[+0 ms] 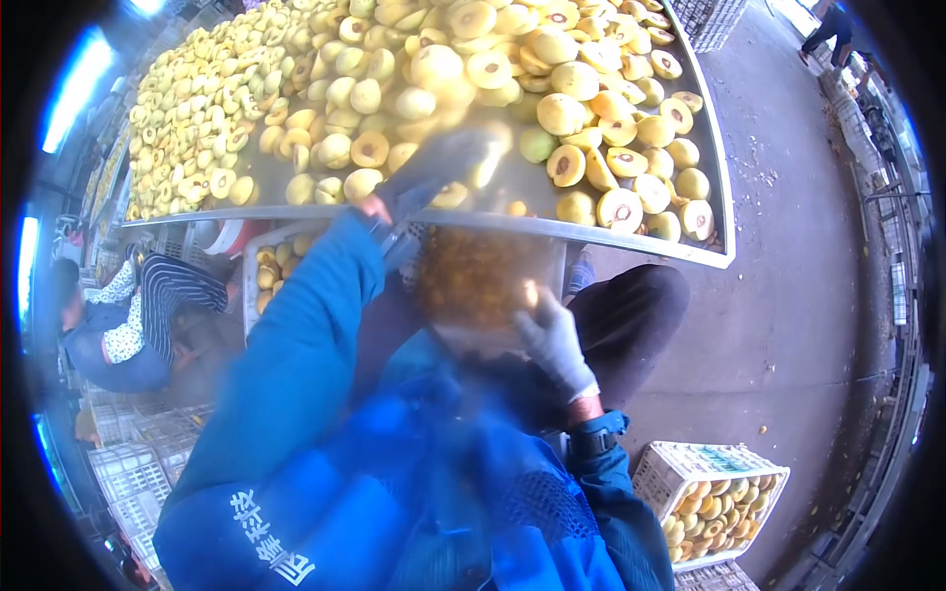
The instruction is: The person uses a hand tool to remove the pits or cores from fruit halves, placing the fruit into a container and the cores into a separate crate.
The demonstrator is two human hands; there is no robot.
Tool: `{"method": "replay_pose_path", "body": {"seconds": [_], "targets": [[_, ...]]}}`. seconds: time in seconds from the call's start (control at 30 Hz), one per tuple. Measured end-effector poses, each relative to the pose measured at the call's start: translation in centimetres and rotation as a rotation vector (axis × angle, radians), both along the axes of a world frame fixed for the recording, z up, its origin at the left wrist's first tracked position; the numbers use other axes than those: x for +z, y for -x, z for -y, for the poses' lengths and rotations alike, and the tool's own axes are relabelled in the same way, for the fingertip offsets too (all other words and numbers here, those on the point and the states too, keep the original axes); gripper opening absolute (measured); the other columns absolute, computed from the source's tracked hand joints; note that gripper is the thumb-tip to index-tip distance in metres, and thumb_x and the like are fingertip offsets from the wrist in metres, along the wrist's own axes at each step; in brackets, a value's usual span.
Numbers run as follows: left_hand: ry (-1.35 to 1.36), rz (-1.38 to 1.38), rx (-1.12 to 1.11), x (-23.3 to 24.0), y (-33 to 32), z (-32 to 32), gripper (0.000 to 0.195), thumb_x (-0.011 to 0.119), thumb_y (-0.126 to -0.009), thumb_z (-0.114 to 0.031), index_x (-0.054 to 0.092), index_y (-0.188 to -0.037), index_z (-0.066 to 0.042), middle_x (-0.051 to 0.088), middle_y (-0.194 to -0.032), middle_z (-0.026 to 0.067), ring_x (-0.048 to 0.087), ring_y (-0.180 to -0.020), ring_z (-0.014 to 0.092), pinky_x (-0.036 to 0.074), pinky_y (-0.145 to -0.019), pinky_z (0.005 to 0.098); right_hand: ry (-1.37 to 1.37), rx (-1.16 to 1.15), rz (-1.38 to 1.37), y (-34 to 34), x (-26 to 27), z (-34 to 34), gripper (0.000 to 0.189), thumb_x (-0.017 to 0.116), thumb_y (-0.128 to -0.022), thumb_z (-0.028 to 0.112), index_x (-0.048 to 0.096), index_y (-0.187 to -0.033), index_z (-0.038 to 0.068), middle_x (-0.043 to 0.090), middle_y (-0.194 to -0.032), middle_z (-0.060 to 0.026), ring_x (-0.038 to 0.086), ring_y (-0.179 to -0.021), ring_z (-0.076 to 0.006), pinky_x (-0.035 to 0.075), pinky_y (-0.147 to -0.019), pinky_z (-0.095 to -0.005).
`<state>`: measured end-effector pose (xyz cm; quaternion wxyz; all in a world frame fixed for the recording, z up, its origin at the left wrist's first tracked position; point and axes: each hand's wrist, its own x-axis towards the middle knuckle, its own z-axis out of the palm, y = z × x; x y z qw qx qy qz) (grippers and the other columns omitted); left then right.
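A metal-edged table (517, 217) holds a heap of yellow halved stone fruits (565, 165), their brown centers showing. My left hand (436, 166), in a dark glove, reaches over the table's near edge among the fruit; motion blur hides its fingers and whatever they may hold. My right hand (554, 343), in a pale grey glove, is below the edge, by the near right side of a container of small brown-orange pieces (477, 277). A small light spot shows at its fingertips, too blurred to name.
A crate of fruit (251, 284) stands under the table at left. Another white plastic crate of fruit (709, 554) is at lower right. A seated person (118, 332) is at far left, near stacked crates (133, 480). Another person (831, 33) stands at far upper right.
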<state>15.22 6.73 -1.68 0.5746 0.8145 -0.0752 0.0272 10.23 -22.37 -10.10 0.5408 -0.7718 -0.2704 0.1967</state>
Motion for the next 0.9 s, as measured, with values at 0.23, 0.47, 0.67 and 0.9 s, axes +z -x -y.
{"method": "replay_pose_path", "body": {"seconds": [0.23, 0.47, 0.67, 0.9], "targets": [[0.362, 0.076, 0.317, 5.0, 6.8, 7.2, 0.038, 0.05, -0.095, -0.02, 0.047, -0.128, 0.0, 0.06, -0.113, 0.0098, 0.057, -0.105, 0.015, 0.047, -0.091, 0.0306, 0.174, 0.014, 0.539, -1.1, 9.8, -4.3, 0.04, 0.058, -0.083, 0.01, 0.051, -0.121, 0.001, 0.062, -0.096, -0.016, 0.061, -0.063, -0.0233, 0.05, -0.057, -0.0295], [0.439, 0.195, 0.449, 6.5, 9.6, 10.1, 0.077, 0.046, -0.087, -0.062, 0.044, -0.13, 0.003, 0.06, -0.113, 0.0128, 0.058, -0.104, 0.02, 0.047, -0.091, 0.0334, 0.344, 0.031, 0.955, 0.6, 8.5, -6.1, 0.045, 0.057, -0.08, 0.01, 0.049, -0.123, -0.001, 0.058, -0.097, -0.0127, 0.059, -0.06, -0.0196, 0.048, -0.053, -0.0275], [0.11, 0.558, 0.568, 4.7, 9.6, 11.5, 0.059, 0.044, -0.094, -0.046, 0.044, -0.129, 0.002, 0.061, -0.108, 0.0113, 0.059, -0.098, 0.017, 0.049, -0.087, 0.0323, 0.57, 0.03, 1.159, 1.2, 9.8, -6.0, 0.045, 0.057, -0.079, 0.012, 0.047, -0.121, -0.003, 0.057, -0.083, -0.0069, 0.058, -0.055, -0.0183, 0.047, -0.05, -0.0272], [0.131, 0.485, 0.516, 4.7, 9.6, 11.1, 0.028, 0.048, -0.095, -0.018, 0.051, -0.116, 0.001, 0.062, -0.1, 0.0108, 0.06, -0.086, 0.014, 0.051, -0.076, 0.0286, 0.417, -0.002, 1.0, 2.1, 10.9, -5.6, 0.048, 0.055, -0.079, 0.01, 0.043, -0.125, 0.0, 0.053, -0.075, -0.0054, 0.056, -0.051, -0.017, 0.046, -0.047, -0.0275]]}}
